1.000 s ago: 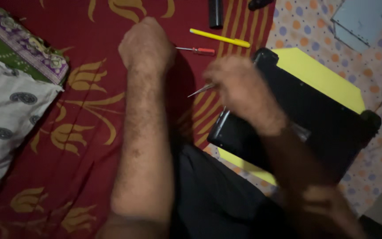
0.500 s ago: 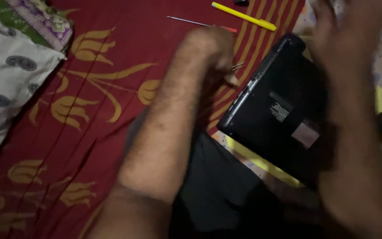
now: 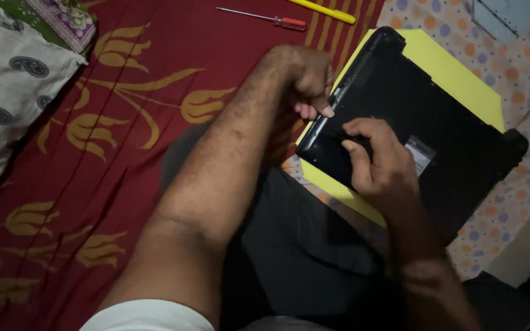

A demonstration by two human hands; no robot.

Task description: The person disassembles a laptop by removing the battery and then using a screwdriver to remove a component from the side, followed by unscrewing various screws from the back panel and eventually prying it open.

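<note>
Laptop [image 3: 437, 132] is lying underside-up beneath your hands: left hand [image 3: 305, 79] curling at its edge, right hand [image 3: 378, 162] pressing fingertips flat, neither gripping.

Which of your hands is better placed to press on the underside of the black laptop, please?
Right hand: it lies flat on the black laptop; the left hand only touches its edge.

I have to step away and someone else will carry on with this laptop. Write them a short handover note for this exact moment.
Left hand: curled at the laptop's near edge, fingertips touching it; whether it holds anything cannot be seen.
Right hand: lying on the laptop's underside, fingers pressing near the left corner.
Laptop: upside down on a yellow board.
Red-handled screwdriver and yellow tool: lying unused on the red cloth.
Done: laptop flipped.
Left: bottom cover looks still on.
</note>
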